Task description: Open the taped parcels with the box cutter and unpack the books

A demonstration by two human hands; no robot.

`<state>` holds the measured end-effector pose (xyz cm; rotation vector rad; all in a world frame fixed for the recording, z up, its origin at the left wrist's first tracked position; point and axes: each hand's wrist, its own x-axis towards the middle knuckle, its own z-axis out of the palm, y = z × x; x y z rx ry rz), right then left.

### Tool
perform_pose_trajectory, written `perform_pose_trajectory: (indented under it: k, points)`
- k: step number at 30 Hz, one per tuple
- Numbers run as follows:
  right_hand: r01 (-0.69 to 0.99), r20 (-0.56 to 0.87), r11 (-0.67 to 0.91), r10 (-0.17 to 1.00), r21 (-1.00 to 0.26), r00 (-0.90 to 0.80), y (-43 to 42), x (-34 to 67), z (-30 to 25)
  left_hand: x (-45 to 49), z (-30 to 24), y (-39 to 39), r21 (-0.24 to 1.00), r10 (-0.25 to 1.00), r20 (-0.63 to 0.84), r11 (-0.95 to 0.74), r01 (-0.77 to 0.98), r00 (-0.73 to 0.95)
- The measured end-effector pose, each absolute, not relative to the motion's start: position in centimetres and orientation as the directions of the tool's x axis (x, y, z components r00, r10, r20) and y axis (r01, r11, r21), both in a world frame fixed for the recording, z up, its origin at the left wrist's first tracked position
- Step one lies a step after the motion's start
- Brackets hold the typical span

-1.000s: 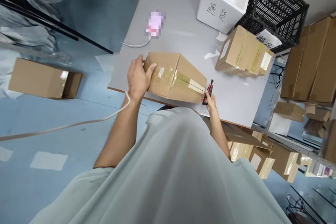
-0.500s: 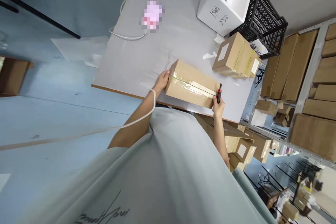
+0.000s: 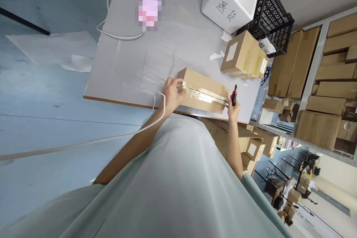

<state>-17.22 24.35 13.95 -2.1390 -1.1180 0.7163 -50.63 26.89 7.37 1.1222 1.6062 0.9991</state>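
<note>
A long cardboard box (image 3: 208, 81) lies on the grey table (image 3: 125, 70), clear tape shining along the seam on its top. At its left end is my left hand (image 3: 172, 95), with fingers and thumb curled around the edge where the tape folds over. My right hand (image 3: 233, 111) is closed around a red and black utility knife (image 3: 234, 96), held upright at the box's right end. The knife's tip points away from me. A white cord (image 3: 134, 131) loops by my left wrist.
Behind the box stand a second taped carton (image 3: 245, 55), a white bin (image 3: 228, 11) with handwriting and a black plastic crate (image 3: 267, 18). A pixelated pink item (image 3: 150, 9) with a white cable lies far left. Shelves of cartons (image 3: 318, 126) are at the right.
My left hand has shifted further around the box's left end, its fingers now bent over the edge. The knife has tilted slightly in my right hand. The whole view has swung a little.
</note>
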Motion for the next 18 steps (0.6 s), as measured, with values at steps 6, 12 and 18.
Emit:
perform_pose_trajectory:
  k: [6,12,18]
  points:
    - [0.571,-0.128,-0.425,0.865,-0.702,0.486,24.0,-18.3,14.2,-50.2,6.5,27.6,0.929,0.937,-0.290,0.325,0.177,-0.195]
    - [0.544,-0.115,-0.415,0.858,-0.729,0.501,23.1,-18.8,14.2,-50.2,6.6,27.6,0.921,0.914,-0.372,0.386,0.059,-0.162]
    - [0.593,-0.113,-0.408,0.876,-0.694,0.470,23.8,-18.8,14.3,-50.6,7.7,27.7,0.966,0.973,-0.212,0.223,0.131,-0.092]
